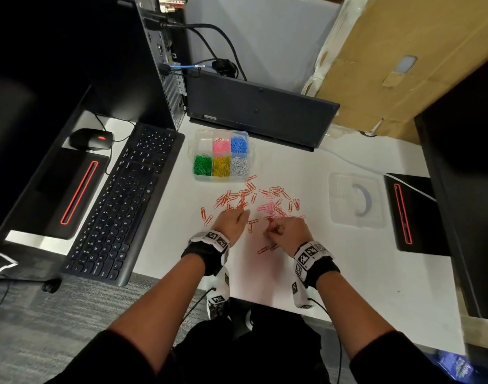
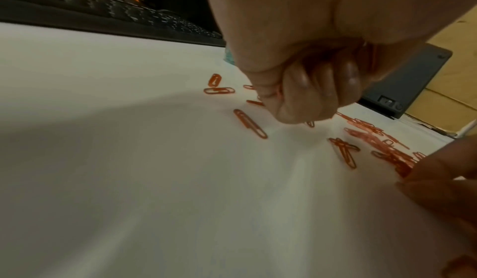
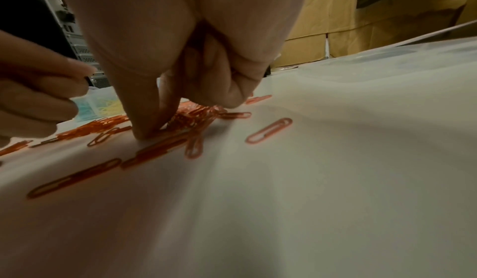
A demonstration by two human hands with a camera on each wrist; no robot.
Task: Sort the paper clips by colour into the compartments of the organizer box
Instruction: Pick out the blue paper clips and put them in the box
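Note:
The clear organizer box (image 1: 197,139) stands beyond the hands, with pink, blue, green, yellow and white clips in separate compartments and its far-left one bare. Orange paper clips (image 1: 247,194) lie scattered in front of it, with a few pink clips (image 1: 266,208) among them. My left hand (image 1: 244,214) sits at the near left of the pile. In the left wrist view the left hand (image 2: 284,107) is curled, with orange clips showing between the fingers. My right hand (image 1: 270,227) is at the pile's near edge. Its thumb and forefinger (image 3: 149,133) pinch down on an orange clip (image 3: 165,145).
A black keyboard (image 1: 121,200) lies left of the clips, with a mouse (image 1: 90,139) behind it. The box's clear lid (image 1: 356,200) rests to the right. A dark flat device (image 1: 259,112), a computer tower (image 1: 165,65) and cardboard (image 1: 403,59) stand at the back.

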